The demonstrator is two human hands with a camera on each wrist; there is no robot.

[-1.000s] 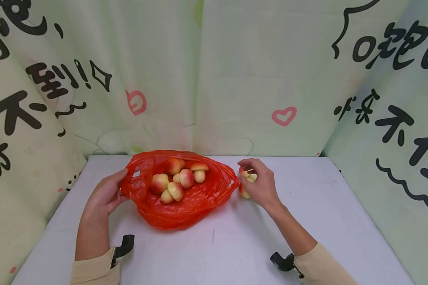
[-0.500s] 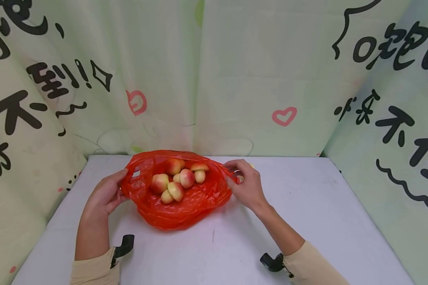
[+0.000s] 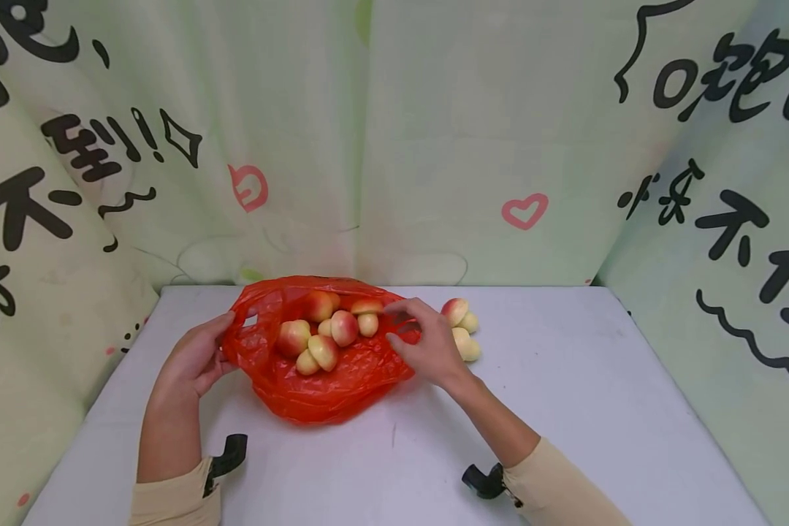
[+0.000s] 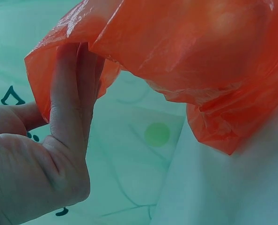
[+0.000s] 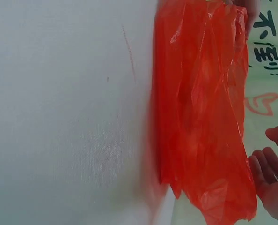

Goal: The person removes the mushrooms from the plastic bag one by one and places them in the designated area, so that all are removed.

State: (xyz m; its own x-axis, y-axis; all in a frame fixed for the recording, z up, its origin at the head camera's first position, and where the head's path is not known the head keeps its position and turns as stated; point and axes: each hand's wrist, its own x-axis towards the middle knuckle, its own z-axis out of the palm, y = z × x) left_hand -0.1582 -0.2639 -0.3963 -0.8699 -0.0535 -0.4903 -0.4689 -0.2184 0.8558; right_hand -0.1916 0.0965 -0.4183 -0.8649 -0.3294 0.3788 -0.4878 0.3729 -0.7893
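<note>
A red plastic bag (image 3: 332,394) lies on the table with its mouth spread toward me. Several toy mushrooms (image 3: 324,352), red and cream, sit inside it. My left hand (image 3: 197,354) holds the bag's left edge; in the left wrist view its fingers reach behind the film, with the thumb on the other side. At the bag's right edge is my right hand (image 3: 430,347), thumb and fingers parted with nothing between them. In the right wrist view, the right hand (image 5: 272,183) is beside the bag's rim; whether it touches the film is unclear.
Just right of my right hand, two more mushrooms (image 3: 459,313) lie on the white table (image 3: 565,409), partly hidden by the hand. A pale green curtain (image 3: 434,146) with black writing and pink hearts encloses the table's back and sides.
My right hand has moved left, from the loose mushrooms at the right to the bag's right edge, uncovering those mushrooms. The left hand keeps its hold on the bag.
</note>
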